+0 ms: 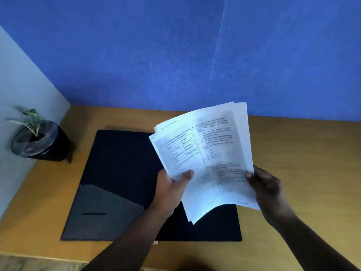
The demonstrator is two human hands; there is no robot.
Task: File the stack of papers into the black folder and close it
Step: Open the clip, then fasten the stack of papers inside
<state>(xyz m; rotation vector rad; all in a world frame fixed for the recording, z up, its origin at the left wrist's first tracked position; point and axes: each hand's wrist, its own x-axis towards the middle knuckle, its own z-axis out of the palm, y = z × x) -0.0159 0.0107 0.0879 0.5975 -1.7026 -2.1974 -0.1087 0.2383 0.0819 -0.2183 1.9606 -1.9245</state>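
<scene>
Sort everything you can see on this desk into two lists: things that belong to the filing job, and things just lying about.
Part of the job:
- stack of white printed papers, held above the desk by the left hand and right hand
- flat black folder, lying open on the wooden desk

Just lying about:
- small green plant in a black pot, far left corner

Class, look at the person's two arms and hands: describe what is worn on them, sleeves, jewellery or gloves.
The left hand and right hand are bare, without gloves. No ring, watch or bracelet shows. Both forearms are uncovered as far as the picture's bottom edge, so no sleeve is visible.
</scene>
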